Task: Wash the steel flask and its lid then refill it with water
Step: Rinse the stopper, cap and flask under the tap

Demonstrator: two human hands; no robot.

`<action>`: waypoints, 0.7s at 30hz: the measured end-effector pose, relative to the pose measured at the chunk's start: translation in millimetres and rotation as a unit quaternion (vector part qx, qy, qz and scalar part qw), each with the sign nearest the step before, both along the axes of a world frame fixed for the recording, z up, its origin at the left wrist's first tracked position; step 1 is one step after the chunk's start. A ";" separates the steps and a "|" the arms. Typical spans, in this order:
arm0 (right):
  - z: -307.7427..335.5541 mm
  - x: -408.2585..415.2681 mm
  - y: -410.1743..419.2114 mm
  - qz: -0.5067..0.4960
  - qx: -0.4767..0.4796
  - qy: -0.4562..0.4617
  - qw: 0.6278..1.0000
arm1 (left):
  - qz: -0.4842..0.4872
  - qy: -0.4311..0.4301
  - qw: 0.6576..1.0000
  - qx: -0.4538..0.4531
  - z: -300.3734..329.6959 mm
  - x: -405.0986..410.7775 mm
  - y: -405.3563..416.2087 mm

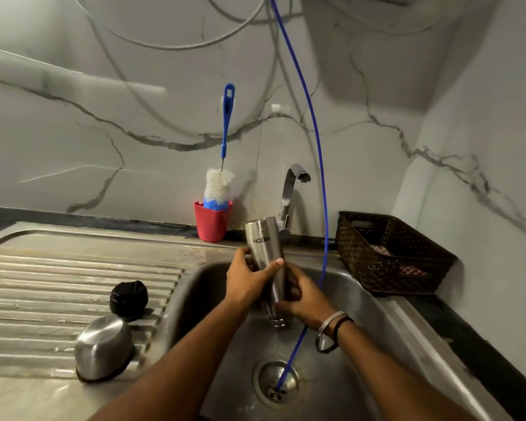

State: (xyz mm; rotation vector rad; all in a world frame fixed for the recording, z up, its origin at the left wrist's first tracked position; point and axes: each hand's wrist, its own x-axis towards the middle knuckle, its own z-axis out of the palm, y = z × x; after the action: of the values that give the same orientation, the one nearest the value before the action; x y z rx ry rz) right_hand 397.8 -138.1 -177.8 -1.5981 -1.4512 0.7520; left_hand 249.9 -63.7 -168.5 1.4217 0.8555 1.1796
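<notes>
The steel flask (264, 247) is held upside down over the sink basin (362, 302), its mouth pointing down and its printed name inverted. My left hand (246, 281) wraps its middle from the left. My right hand (307, 296) grips its lower part near the neck from the right. On the ribbed draining board (58, 284) to the left lie a black inner lid (129, 299) and a steel cup lid (104, 347), mouth down. No water runs from the tap (292, 189).
A blue-handled bottle brush (222, 177) stands in a red cup (212, 221) behind the sink. A thin blue hose (322, 183) hangs from above into the drain (275, 382). A dark woven basket (392, 253) sits on the counter at right.
</notes>
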 end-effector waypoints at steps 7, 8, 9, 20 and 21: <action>4.2 -13.1 4.2 -0.078 0.099 -0.045 0.991 | -0.075 0.122 0.986 0.086 6.6 -16.3 8.1; 7.0 -15.4 2.0 -0.090 0.119 -0.064 0.987 | -0.068 0.138 0.980 0.126 9.6 -19.3 6.7; 10.3 -17.1 0.0 -0.101 0.146 -0.086 0.980 | -0.062 0.141 0.974 0.166 12.9 -21.8 4.9; -0.4 -27.0 7.9 -0.136 0.094 -0.156 0.974 | -0.045 0.193 0.963 0.182 -17.3 -25.9 8.5; 3.9 -26.7 10.7 -0.161 0.129 -0.129 0.970 | -0.033 0.169 0.964 0.204 -10.6 -24.4 8.9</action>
State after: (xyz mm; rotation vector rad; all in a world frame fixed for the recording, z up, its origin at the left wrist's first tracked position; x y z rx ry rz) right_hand 371.2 -127.3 -173.8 -1.7117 -1.3547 0.1653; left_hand 225.5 -54.9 -179.1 2.0177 0.8149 1.1199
